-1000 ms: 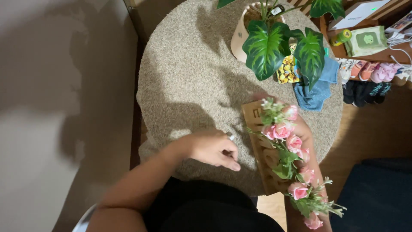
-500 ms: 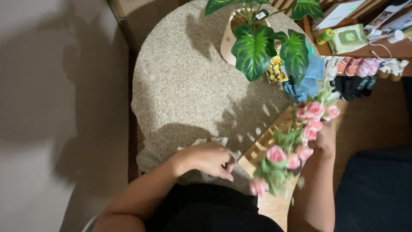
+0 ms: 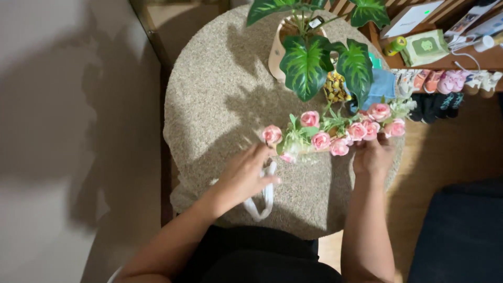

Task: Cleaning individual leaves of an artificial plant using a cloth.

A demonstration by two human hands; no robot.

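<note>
A round table [image 3: 220,105] with a speckled beige top fills the middle of the head view, set against a pale wall on one side and a wooden floor on the other. Across the near half of the table lies a long arrangement of pink roses [image 3: 335,133] with green leaves, stretched sideways. The right hand [image 3: 373,156] is at the end of the arrangement nearer the floor side, its fingers curled up against the flowers from below; it appears to be grasping that end, though the fingertips are hidden among the blooms. The left hand [image 3: 245,175] is at the other end of the arrangement, open with fingers spread and reaching toward the outermost rose, just touching or nearly touching it; it clasps nothing. Just under the left hand, on the table nearer the person than the arrangement, lies a white loop of cord or ribbon [image 3: 263,202]. Beyond the arrangement, at the far edge of the table, stands a potted plant [image 3: 314,57] with broad, veined green leaves in a light wooden pot. Past the plant, off the table, a low shelf [image 3: 450,60] holds small shoes and a green box.
</note>
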